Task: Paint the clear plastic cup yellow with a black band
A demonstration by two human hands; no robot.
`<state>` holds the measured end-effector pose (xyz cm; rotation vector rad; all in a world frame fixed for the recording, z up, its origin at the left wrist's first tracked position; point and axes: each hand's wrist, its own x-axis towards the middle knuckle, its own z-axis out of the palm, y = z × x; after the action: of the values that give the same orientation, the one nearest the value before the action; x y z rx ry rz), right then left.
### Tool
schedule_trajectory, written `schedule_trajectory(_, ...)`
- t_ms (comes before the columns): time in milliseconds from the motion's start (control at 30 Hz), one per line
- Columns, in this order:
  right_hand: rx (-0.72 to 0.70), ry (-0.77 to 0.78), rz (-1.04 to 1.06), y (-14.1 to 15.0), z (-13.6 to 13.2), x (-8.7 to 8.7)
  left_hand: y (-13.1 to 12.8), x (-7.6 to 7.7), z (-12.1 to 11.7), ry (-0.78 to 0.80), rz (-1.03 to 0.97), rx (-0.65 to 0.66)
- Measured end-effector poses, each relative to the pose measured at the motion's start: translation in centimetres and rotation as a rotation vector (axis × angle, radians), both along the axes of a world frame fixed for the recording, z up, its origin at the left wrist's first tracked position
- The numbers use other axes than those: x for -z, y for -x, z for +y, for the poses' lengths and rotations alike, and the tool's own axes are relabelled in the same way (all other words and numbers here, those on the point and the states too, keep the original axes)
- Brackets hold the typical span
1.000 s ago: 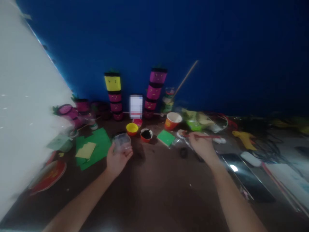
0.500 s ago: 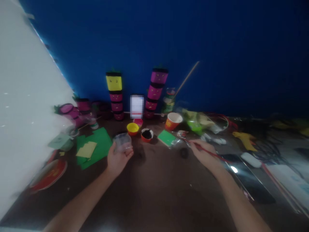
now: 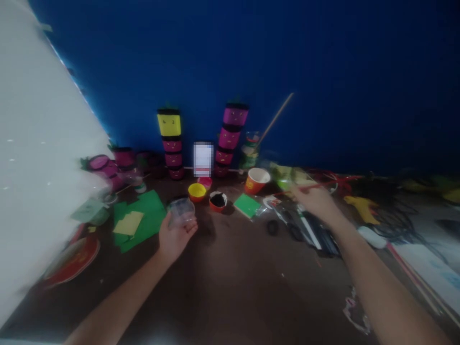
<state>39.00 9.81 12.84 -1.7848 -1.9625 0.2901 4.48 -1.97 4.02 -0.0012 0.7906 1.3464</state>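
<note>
My left hand [image 3: 176, 235] is closed around a small clear plastic cup [image 3: 181, 212], held just above the brown table [image 3: 233, 278]. My right hand [image 3: 314, 200] is closed on a thin red-handled brush [image 3: 305, 188], reaching out over the clutter at the right. The brush lies nearly level, its tip pointing left toward an orange paper cup [image 3: 257, 179]. A yellow-lined paint cup [image 3: 197, 191] and a paint cup with black inside [image 3: 217, 200] stand between my two hands.
Two stacks of pink and yellow decorated cups [image 3: 170, 143] [image 3: 230, 136] stand against the blue wall. Green paper sheets [image 3: 138, 218] lie left, a green pad [image 3: 247, 205] in the middle, a yellow glue gun [image 3: 364, 206] and cables at right. A white panel [image 3: 39, 167] borders the left.
My right hand rose and moved away to the right with the brush, from low by the dark items on the table to over the far clutter. My left hand stayed still with the cup.
</note>
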Motion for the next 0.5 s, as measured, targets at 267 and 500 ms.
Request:
schedule_trajectory(267,0.12,-0.1,0.368,-0.6,-4.2,-0.4,-0.1,0.3,-0.1,-0.042,0.024,0.01)
schedule_trajectory(500,-0.083,-0.039,0.712,4.7,-6.8,0.4,-0.6,1.3,0.0,-0.173,0.267,-0.099)
